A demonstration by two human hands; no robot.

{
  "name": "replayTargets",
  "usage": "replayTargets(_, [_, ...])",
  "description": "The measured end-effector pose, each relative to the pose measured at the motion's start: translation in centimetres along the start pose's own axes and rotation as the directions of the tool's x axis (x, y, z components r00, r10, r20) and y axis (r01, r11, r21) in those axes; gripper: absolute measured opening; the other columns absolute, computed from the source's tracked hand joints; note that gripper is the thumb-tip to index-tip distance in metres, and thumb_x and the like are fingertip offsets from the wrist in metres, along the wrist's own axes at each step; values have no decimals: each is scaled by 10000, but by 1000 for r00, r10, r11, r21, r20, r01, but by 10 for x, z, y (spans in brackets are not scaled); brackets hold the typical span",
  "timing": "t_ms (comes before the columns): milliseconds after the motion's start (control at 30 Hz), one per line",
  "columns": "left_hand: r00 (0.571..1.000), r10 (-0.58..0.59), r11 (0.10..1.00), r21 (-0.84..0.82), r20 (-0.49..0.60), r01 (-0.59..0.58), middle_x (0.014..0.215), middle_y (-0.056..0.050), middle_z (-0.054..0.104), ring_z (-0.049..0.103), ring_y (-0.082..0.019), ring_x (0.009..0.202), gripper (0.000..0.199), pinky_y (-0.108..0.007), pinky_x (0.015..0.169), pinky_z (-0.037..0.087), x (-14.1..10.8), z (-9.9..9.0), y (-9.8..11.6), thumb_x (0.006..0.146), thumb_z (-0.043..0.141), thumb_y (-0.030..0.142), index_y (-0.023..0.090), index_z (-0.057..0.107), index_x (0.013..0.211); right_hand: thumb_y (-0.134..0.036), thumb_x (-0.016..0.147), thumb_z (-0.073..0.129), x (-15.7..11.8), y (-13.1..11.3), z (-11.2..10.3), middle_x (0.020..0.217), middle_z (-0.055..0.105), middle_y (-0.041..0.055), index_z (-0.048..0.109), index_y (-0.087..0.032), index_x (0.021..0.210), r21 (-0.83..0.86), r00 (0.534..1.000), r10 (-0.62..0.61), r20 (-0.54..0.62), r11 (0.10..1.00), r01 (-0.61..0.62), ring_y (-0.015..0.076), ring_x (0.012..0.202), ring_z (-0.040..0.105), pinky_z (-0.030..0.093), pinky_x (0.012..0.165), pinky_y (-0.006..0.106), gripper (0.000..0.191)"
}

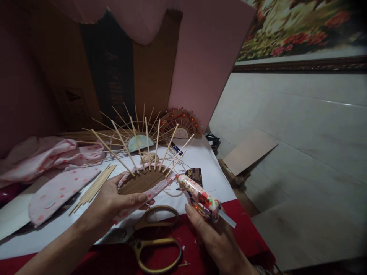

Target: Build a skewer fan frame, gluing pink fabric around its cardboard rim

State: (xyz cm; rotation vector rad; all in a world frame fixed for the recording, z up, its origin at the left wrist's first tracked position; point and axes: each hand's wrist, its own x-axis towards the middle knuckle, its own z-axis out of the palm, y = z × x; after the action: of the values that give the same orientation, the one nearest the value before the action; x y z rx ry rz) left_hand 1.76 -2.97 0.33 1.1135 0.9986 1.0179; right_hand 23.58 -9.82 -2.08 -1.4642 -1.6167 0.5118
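Note:
My left hand (117, 196) is closed round a half-round cardboard piece (142, 182) edged with pink spotted cloth. Several thin wooden sticks (146, 143) fan upward from its curved edge. In my right hand (210, 233) is a hot glue gun (200, 194) wrapped in a flowery pattern, with a clear glue stick jutting from its rear. The gun's tip is close to the right corner of the cardboard piece; whether they touch I cannot tell. Under my hands lies a large pair of scissors (156, 242) with yellowish handles, its blades partly hidden by my left forearm.
To the left are a pink cloth half-circle (61, 194), loose sticks (93, 189) and crumpled pink fabric (57, 154). Behind stand a stick frame with a green half-circle (140, 143) and a finished-looking fan with red beads (183, 118). A twine ball (149, 157) sits mid-table.

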Motion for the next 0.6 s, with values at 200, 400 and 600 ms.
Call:
replayTargets(200, [999,-12,999,31,47,11,868,-78,713,655,-236,729,501,-321,637,529,-1,-1,2,621,773,206,186,587,1086,-340,846,521,8,-13,-4,838,716,67,728,-199,858,61,999,-21,24,998,20,213,782,681,579,704,283,251])
replayTargets(400, [1000,-16,999,37,26,15,828,-69,708,652,-224,692,537,-307,617,528,-2,-1,3,618,779,207,178,568,1110,-371,828,538,1,5,-1,1017,688,90,721,-218,985,-28,997,-71,-32,997,71,262,957,645,541,842,371,286])
replayTargets(600, [998,36,997,72,51,-40,955,-83,704,646,-238,779,534,-297,632,521,1,-4,-3,630,771,212,203,593,1133,-346,855,515,1,9,-3,1053,688,62,700,-250,1043,-52,993,-108,46,992,111,251,970,643,531,867,369,281])
